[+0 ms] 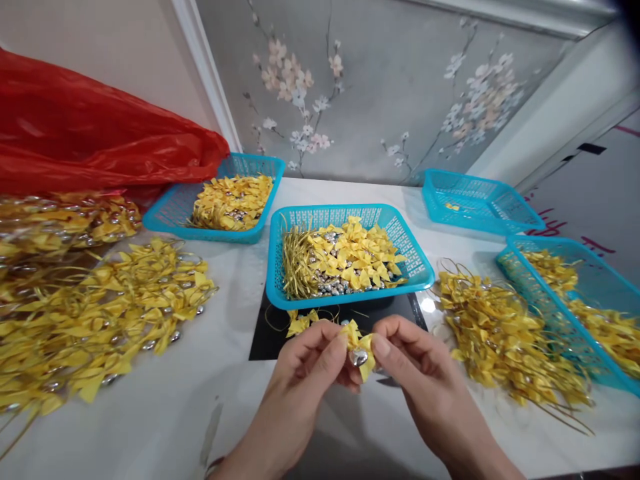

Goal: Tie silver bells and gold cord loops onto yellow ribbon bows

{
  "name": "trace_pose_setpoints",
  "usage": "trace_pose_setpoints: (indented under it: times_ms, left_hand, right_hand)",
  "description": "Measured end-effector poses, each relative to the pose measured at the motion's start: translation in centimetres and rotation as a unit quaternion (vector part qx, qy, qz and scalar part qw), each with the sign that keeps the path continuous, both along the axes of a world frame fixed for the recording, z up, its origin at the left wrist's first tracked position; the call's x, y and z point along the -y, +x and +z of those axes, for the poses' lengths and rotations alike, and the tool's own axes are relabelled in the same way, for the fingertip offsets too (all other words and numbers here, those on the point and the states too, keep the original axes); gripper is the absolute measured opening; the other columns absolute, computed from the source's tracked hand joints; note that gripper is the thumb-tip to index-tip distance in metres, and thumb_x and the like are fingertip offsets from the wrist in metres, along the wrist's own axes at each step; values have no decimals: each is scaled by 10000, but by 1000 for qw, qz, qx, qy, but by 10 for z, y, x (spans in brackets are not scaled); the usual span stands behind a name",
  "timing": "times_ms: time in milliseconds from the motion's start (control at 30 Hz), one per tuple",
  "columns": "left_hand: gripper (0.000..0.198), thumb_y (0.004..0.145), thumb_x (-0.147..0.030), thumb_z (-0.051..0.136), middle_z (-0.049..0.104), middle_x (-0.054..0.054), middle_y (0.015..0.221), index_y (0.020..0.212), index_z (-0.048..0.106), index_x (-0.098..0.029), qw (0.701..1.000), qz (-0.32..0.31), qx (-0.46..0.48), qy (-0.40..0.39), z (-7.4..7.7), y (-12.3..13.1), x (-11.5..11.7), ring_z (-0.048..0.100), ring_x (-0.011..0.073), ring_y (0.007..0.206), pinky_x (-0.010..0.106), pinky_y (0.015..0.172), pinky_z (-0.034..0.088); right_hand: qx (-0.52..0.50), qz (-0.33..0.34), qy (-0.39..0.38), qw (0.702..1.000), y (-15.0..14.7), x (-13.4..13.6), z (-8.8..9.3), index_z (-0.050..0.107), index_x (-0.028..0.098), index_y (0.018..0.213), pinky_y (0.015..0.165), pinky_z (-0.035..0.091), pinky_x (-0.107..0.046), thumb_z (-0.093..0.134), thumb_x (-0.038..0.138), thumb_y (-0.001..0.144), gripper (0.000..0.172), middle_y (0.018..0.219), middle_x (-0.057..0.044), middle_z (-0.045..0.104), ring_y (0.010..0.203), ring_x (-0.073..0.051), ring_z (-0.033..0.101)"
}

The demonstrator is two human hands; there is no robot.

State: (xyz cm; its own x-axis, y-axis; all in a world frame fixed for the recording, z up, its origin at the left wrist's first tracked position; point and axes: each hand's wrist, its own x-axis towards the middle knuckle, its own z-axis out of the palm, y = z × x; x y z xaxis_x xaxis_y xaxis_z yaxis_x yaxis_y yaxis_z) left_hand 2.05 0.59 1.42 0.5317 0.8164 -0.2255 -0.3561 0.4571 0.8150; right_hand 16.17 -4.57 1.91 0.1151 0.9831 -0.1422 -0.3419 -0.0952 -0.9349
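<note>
Between my two hands is a yellow ribbon bow [367, 368] with a shiny silver bead at its middle. The thumb and fingers of my left hand [316, 363] pinch its left side. On the opposite side, my right hand [417, 360] pinches the right loop. The other fingers of both hands are curled and partly hidden. Just beyond them stands a blue plastic basket [350, 301] holding many similar yellow bows, silver beads and a bundle of gold cords. A few loose yellow bows [301, 323] lie on the black panel [265, 340] between my hands and the basket.
A large pile of bows [135, 313] covers the left, beside a red plastic bag [100, 127]. Another pile [500, 333] lies right. More blue baskets stand at back left [255, 235], back right [480, 223] and far right [560, 300]. A flowered wall panel [360, 100] rises behind.
</note>
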Motion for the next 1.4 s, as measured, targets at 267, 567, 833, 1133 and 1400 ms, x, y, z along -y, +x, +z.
trace_pose_setpoints:
  times_ms: [267,567,833,1133,1400]
  left_hand:
    - [250,908,-295,641,611,-24,671,692,659,-171,999,-13,-41,24,1,0,-2,558,98,617,200,606,464]
    - [351,950,-364,556,582,-16,624,659,604,-174,976,-53,-148,153,1,-3,-1,546,115,628,212,628,447]
    - [205,817,-279,761,611,-43,839,934,596,-241,995,-29,-48,78,7,1,3,578,85,743,152,663,490]
    - [192,865,-155,692,671,-17,905,1018,640,-259,996,-45,-16,78,8,-3,5,629,95,804,146,706,513]
    - [198,831,-198,722,693,-1,827,1008,659,-262,991,-1,-84,106,11,-1,10,637,133,728,182,641,518]
  right_hand:
    - [191,-7,3,982,12,0,-1,612,204,898,622,378,-233,559,473,943,278,766,13,547,703,-127,467]
    - [163,97,9,982,14,-10,5,562,182,775,604,401,-235,528,434,965,317,696,12,582,661,-115,512]
    - [352,-22,97,931,9,-3,15,653,197,789,554,395,-210,581,263,929,171,695,18,583,629,-110,492]
    - [161,68,3,985,15,-7,19,644,170,779,542,329,-210,610,364,927,246,663,33,520,619,-93,408]
    - [129,72,-28,989,15,-11,20,639,164,752,556,341,-227,627,402,904,282,657,24,534,614,-101,419]
